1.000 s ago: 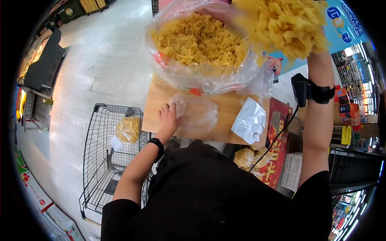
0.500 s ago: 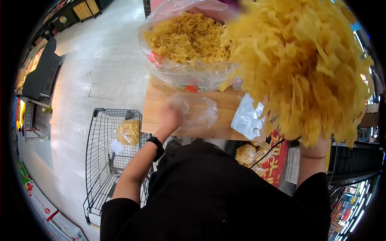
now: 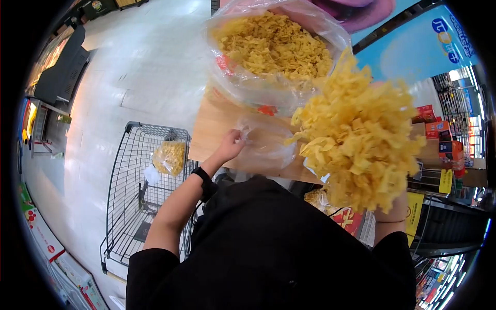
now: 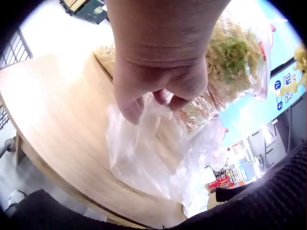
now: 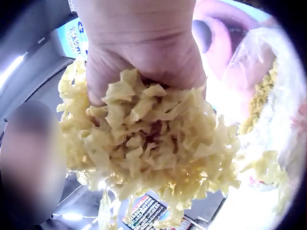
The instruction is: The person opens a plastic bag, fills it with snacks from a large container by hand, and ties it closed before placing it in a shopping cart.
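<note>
A large clump of yellow, ruffled, strip-like flakes (image 3: pixel 361 144) hangs in my right hand (image 5: pixel 153 67). In the head view the clump hides nearly all of that hand, at the right of the wooden table (image 3: pixel 209 121). The right wrist view shows my fingers buried among the flakes. My left hand (image 3: pixel 231 146) pinches the edge of a thin clear plastic bag (image 4: pixel 144 148) that lies flat on the tabletop. Beyond it, at the table's back, a big open clear sack (image 3: pixel 248 93) is full of the same flakes.
A shopping cart (image 3: pixel 124 175) with a filled, tied bag (image 3: pixel 169 157) stands left of the table. Under the table's right side are more filled bags (image 3: pixel 318 199) and a red printed sign (image 3: pixel 349 219). A blue printed board (image 3: pixel 413 51) rises behind, at the right.
My right hand swung the clump up close to the head camera, then down to the table's right side. My left fingers, earlier spread at the clear bag, now pinch its edge.
</note>
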Demonstrator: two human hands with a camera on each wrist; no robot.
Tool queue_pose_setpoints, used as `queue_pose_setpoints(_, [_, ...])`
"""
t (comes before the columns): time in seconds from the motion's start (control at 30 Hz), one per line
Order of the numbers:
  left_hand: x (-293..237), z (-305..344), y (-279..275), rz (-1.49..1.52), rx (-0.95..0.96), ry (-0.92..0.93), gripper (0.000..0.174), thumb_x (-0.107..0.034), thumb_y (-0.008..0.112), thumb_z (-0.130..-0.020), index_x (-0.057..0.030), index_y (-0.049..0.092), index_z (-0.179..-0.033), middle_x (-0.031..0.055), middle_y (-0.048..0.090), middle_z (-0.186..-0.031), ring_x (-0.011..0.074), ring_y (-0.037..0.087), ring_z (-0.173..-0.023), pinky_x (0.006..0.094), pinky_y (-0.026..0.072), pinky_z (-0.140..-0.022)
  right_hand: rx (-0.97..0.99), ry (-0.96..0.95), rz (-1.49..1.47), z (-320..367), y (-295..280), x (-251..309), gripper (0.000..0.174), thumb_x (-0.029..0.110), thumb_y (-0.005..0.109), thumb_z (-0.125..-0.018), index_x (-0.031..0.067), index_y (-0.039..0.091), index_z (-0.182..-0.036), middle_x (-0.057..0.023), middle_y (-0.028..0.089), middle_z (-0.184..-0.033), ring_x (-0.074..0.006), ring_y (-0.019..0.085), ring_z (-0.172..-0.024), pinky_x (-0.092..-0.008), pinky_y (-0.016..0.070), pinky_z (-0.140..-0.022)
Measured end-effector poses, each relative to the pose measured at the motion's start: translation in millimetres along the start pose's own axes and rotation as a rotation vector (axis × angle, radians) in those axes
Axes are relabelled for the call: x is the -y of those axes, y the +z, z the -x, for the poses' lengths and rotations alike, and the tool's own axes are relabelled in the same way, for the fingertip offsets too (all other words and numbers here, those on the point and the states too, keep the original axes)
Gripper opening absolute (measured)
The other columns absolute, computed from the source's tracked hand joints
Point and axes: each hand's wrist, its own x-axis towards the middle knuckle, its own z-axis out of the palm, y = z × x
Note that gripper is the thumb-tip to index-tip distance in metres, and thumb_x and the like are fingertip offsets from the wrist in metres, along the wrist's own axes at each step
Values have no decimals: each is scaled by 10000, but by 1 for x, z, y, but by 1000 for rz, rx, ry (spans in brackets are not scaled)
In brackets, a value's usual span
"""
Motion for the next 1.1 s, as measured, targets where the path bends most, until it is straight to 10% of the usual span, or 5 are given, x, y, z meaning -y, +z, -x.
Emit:
queue_pose_setpoints(0.27, [-1,0,-4,309,186,-224,83,-90,552,-849,-36,587,-901,-8,603,-890,110,543,-864,273,441,-823,168,111,104,-45,-71,-98,753,121,758,-831,70,353,-1462,-79,467,-1431,-216,483,-1295,-371,408,-1084])
queue_pose_setpoints(0.67, [-19,5,-2,493,231,-474,288,-168,526,-899,-31,614,-1136,42,637,-1071,176,586,-1021,325,466,-909,193,203,16,-127,-188,-260,643,57,737,-818,22,448,-1391,-63,555,-1338,-191,555,-1198,-330,459,-1018])
queue_pose_setpoints(1.1, [-15,-5,3,492,1,-310,243,-190,520,-928,-13,634,-1050,44,647,-981,157,559,-979,312,415,-917,114,-67,1166,-143,-195,-289,434,29,673,-727,40,626,-1158,-138,684,-1050,-263,629,-1018,-355,491,-866])
